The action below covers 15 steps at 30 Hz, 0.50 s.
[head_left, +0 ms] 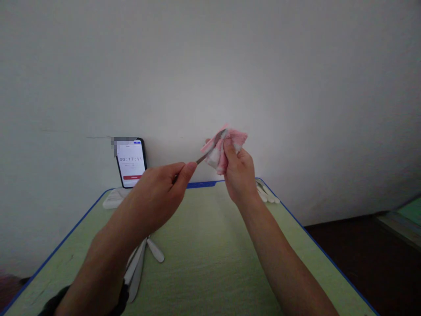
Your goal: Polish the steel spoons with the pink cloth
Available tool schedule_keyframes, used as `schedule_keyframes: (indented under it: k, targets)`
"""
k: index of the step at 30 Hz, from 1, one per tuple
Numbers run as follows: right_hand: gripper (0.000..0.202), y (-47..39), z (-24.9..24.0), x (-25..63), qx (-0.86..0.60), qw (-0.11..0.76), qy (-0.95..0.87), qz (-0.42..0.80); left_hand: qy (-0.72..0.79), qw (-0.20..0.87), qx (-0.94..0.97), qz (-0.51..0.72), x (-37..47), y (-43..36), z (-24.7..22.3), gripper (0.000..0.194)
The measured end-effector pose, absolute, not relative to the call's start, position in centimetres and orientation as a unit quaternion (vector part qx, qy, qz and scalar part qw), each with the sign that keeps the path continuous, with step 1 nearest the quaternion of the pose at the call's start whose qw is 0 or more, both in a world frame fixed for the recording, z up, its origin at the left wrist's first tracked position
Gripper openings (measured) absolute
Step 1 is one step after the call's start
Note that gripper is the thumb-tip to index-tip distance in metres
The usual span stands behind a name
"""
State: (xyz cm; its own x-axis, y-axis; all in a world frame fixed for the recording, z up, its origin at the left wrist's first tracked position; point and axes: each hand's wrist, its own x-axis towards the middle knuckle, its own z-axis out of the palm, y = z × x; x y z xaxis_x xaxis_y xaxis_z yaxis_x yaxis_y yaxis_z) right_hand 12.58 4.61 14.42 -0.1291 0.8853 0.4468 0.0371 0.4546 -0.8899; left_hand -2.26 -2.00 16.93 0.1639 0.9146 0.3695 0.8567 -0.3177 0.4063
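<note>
My left hand [164,186] is closed around the handle of a metal spoon [201,159], which points up and to the right. The spoon's bowl end lies against a pink and white cloth [215,160]. My right hand [239,169] grips this cloth, its thumb pressing on the front, with the fabric folded around the spoon's far end. Both hands are raised above the far edge of the table. Below my left forearm lie several pieces of cutlery [137,274], partly hidden by the arm.
A phone [132,164] showing a timer leans upright by the wall [210,66], behind a white object [113,199] at the table's far left. Several white-handled utensils [270,195] lie at the far right corner. The green table [200,263] has a blue edge.
</note>
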Motion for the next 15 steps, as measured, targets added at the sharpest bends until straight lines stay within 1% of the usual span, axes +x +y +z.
schedule_keyframes:
  k: [1, 2, 3, 5, 7, 9, 10, 12, 15]
  targets:
    - [0.054, 4.6, 14.7, 13.5, -0.366, 0.551, -0.659, 0.357, 0.59, 0.035, 0.76, 0.269, -2.9, -2.3, 17.3, 0.046]
    - [0.049, 4.4, 15.1, 14.4, -0.366, 0.518, -0.692, 0.345, 0.596, 0.014, 0.759, 0.263, -3.6, -2.5, 17.6, 0.048]
    - [0.045, 4.1, 15.6, 15.4, -0.364, 0.469, -0.73, 0.339, 0.597, -0.005, 0.761, 0.255, -4.2, -2.7, 17.8, 0.048]
    - [0.039, 3.2, 16.6, 17.0, -0.351, 0.34, -0.804, 0.34, 0.599, -0.047, 0.76, 0.247, -5.3, -3.2, 18.1, 0.048]
    - [0.036, 2.3, 17.3, 17.9, -0.353, 0.243, -0.84, 0.333, 0.597, -0.052, 0.768, 0.224, -5.8, -3.6, 18.3, 0.049]
    - [0.036, 1.6, 17.8, 18.1, -0.37, 0.194, -0.858, 0.298, 0.605, -0.018, 0.772, 0.192, -5.9, -4.1, 18.4, 0.05]
    - [0.037, 1.3, 17.9, 18.0, -0.377, 0.186, -0.863, 0.279, 0.613, 0.007, 0.77, 0.179, -5.9, -4.3, 18.5, 0.049]
    - [0.038, 1.0, 18.1, 17.6, -0.385, 0.202, -0.866, 0.246, 0.627, 0.053, 0.759, 0.165, -5.9, -4.7, 18.7, 0.049]
    - [0.04, 0.8, 18.3, 16.6, -0.372, 0.276, -0.852, 0.244, 0.632, 0.067, 0.751, 0.179, -6.0, -4.9, 19.0, 0.054]
